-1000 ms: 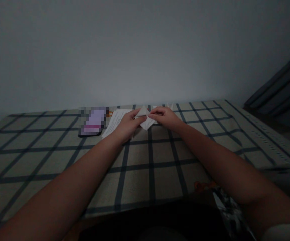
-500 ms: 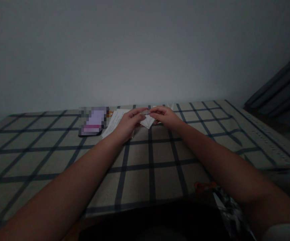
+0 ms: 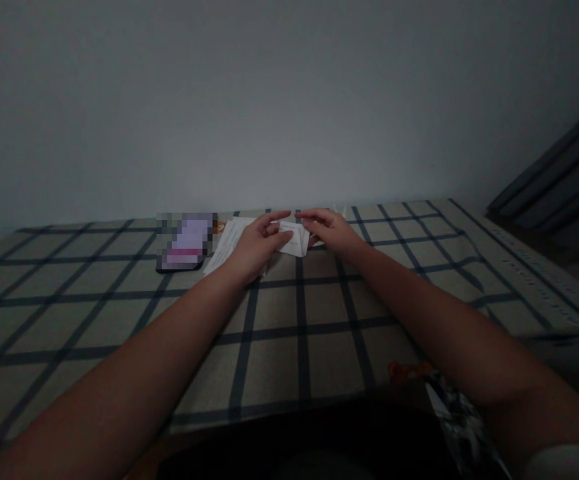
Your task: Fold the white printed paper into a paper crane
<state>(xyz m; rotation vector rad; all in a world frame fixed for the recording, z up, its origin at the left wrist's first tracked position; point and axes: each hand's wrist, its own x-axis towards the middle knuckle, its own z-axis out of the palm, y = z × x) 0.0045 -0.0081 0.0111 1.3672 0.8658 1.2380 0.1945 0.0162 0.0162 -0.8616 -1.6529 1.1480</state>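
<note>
A small folded piece of white paper is held between both my hands, just above the checked tablecloth. My left hand pinches its left side with thumb and fingers. From the right, my right hand grips its other edge, fingers curled over the top. Both forearms stretch out from the near edge of the table. The room is dim.
A sheet of printed white paper lies under my left hand. To its left lies a phone with a lit, blurred screen. A plain wall stands behind the table. A dark slanted panel rises at the far right.
The folded paper has been turned and flattened between my hands: its raised pointed flap has come down, and it now shows a squarer face. Both hands stayed in place.
</note>
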